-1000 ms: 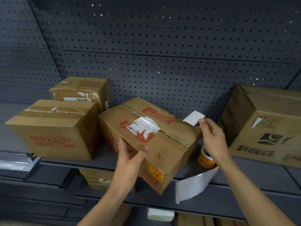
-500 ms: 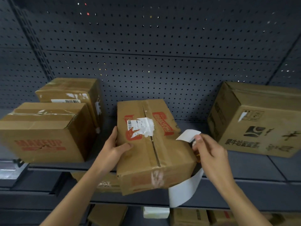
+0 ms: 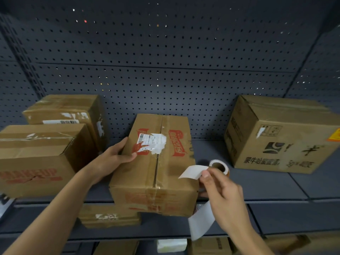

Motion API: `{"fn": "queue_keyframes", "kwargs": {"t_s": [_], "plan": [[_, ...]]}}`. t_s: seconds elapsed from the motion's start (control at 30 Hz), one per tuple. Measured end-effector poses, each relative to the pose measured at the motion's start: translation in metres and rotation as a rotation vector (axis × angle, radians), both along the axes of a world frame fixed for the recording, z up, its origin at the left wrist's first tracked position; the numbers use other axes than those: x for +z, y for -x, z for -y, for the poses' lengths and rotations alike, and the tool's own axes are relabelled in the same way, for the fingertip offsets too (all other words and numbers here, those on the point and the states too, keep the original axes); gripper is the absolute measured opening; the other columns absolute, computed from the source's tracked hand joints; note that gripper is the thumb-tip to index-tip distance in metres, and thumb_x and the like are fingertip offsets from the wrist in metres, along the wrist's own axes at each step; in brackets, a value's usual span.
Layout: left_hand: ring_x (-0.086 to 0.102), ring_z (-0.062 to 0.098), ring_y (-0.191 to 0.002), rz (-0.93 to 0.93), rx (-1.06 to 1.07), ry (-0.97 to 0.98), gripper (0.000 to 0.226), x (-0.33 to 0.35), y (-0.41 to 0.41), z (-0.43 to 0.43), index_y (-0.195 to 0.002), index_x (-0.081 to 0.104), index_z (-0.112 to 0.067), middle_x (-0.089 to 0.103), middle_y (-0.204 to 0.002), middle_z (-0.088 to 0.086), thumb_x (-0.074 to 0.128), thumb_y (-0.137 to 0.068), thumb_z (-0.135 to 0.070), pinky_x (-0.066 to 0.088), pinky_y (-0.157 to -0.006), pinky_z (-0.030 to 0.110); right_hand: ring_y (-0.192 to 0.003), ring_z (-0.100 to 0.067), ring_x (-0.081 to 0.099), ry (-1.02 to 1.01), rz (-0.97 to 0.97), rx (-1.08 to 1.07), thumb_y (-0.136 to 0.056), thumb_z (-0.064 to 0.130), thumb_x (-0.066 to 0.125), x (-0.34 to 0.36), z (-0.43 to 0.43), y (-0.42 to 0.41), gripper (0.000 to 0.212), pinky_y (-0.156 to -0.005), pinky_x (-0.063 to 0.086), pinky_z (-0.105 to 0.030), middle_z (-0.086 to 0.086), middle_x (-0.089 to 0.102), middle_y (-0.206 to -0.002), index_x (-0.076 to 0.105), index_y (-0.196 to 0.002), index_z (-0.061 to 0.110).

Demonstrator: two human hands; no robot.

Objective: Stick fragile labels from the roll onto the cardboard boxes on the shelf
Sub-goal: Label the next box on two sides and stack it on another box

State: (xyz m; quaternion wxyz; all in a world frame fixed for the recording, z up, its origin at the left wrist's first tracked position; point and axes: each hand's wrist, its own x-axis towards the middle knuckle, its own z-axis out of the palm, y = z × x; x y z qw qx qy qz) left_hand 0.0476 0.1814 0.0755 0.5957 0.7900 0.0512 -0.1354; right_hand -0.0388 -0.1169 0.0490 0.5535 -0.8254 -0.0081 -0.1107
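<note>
Front-left box [image 3: 36, 159] and back-left box [image 3: 62, 109] at the shelf's [image 3: 257, 183] left end: no change. In the last second the middle box [image 3: 156, 173] went from skewed, with a corner hanging off the shelf's front edge, to squared up. Its long axis now runs front to back, its front end sits just past the front edge, and the taped seam and torn shipping label [image 3: 152, 142] face up. Left hand [image 3: 112, 159] shifted from the box's near face to its top-left edge. Right hand [image 3: 222, 196] brought the fragile label [image 3: 193, 172] down from behind the box to just beside its front right corner. My read: box is placed and steadied, label is peeled, press-on is next. The label is still clear of the cardboard. Poses: left arm comes in from lower left, thumb on the top face, fingers [image 3: 122, 144] along the left wall, clamping that edge. Right arm comes in from lower right, thumb and fingers pinching the label's right end, white side to camera. Backing strip [image 3: 201, 219] hangs below that hand past the front edge; can't tell if it's held too. Roll [image 3: 219, 166] stands on the shelf just behind the right hand, between the middle box and the right box [image 3: 276, 137], which has an orange sticker [image 3: 334, 135] at frame edge.
</note>
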Motion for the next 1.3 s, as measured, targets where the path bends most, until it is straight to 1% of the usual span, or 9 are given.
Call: {"fn": "queue_keyframes", "kwargs": {"t_s": [0.2,0.3,0.4,0.6,0.73,0.8,1.0,1.17,1.3], "plan": [[0.061,0.005,-0.104,0.045,-0.024,-0.017,0.100,0.000,-0.003,-0.006,-0.158,0.025,-0.029,0.057,-0.120,-0.018,0.078,-0.075,-0.051,0.047,-0.078,0.020,-0.082,-0.002,0.074,-0.049,0.026,-0.006,-0.082,0.060,0.050,-0.003,-0.010,0.015,0.050,-0.079,0.061,-0.031,0.010,0.078,-0.084,0.074,-0.105,0.023],[0.069,0.010,-0.102,0.042,-0.011,-0.008,0.070,-0.002,-0.003,-0.008,-0.151,0.039,-0.027,0.069,-0.117,-0.015,0.071,-0.089,-0.029,0.051,-0.080,0.022,-0.082,-0.004,0.075,-0.071,0.034,0.001,-0.086,0.054,0.052,-0.002,-0.008,0.013,0.036,-0.079,0.061,-0.033,0.012,0.078,-0.085,0.073,-0.101,0.029],[0.074,0.011,-0.095,0.048,-0.029,-0.002,0.027,-0.005,0.000,-0.009,-0.117,0.060,-0.036,0.077,-0.100,-0.017,0.065,-0.095,-0.021,0.056,-0.074,0.020,-0.078,-0.013,0.076,-0.133,0.012,0.012,-0.092,0.042,0.054,0.001,-0.006,0.005,0.023,-0.077,0.062,-0.038,0.006,0.078,-0.082,0.072,-0.092,0.029],[0.074,0.007,-0.090,0.058,-0.051,0.005,0.024,-0.001,-0.001,-0.007,-0.107,0.059,-0.038,0.078,-0.099,-0.016,0.062,-0.096,-0.018,0.058,-0.076,0.022,-0.086,-0.024,0.075,-0.238,-0.029,-0.097,-0.103,0.020,0.051,-0.003,0.009,-0.046,0.020,-0.077,0.062,-0.037,-0.010,0.075,-0.088,0.069,-0.094,0.014],[0.057,0.015,-0.126,0.062,0.024,-0.083,0.080,0.000,0.006,-0.005,-0.155,0.032,-0.023,0.054,-0.145,-0.003,0.071,-0.087,-0.035,0.047,-0.105,0.036,-0.099,-0.026,0.071,-0.271,-0.066,-0.090,-0.104,0.021,0.050,0.002,0.012,-0.091,0.019,-0.090,0.059,-0.045,-0.013,0.070,-0.099,0.066,-0.093,0.021],[0.043,0.022,-0.140,0.107,0.085,-0.153,0.093,-0.001,0.014,-0.006,-0.160,0.019,-0.027,0.040,-0.158,0.000,0.071,-0.085,-0.046,0.039,-0.113,0.040,-0.102,-0.023,0.069,-0.259,-0.071,-0.086,-0.103,0.024,0.052,0.002,0.012,-0.116,0.016,-0.095,0.056,-0.048,-0.007,0.071,-0.101,0.066,-0.096,0.023],[0.043,0.022,-0.138,0.165,0.236,-0.130,0.104,-0.007,0.059,-0.009,-0.155,0.025,-0.039,0.042,-0.151,-0.006,0.071,-0.068,-0.070,0.043,-0.099,0.035,-0.114,-0.016,0.061,-0.153,-0.055,-0.055,-0.101,0.038,0.052,0.006,-0.001,-0.175,0.029,-0.106,0.047,-0.045,0.002,0.067,-0.118,0.063,-0.122,0.020],[0.055,0.010,-0.116,0.096,0.198,-0.095,0.105,-0.018,0.089,-0.009,-0.147,0.030,-0.044,0.048,-0.132,-0.014,0.081,-0.058,-0.069,0.052,-0.083,0.025,-0.113,-0.012,0.053,-0.104,-0.082,-0.001,-0.105,0.034,0.047,0.007,-0.013,-0.200,0.035,-0.090,0.039,-0.025,0.004,0.057,-0.119,0.055,-0.133,0.016],[0.066,0.003,-0.107,0.126,0.177,-0.067,0.105,-0.032,0.098,-0.011,-0.140,0.045,-0.034,0.065,-0.122,-0.015,0.086,-0.051,-0.070,0.060,-0.085,0.029,-0.115,-0.016,0.058,-0.132,-0.141,0.055,-0.103,0.040,0.049,0.003,-0.017,-0.211,0.040,-0.092,0.043,-0.029,-0.001,0.060,-0.126,0.053,-0.137,0.020]]}}
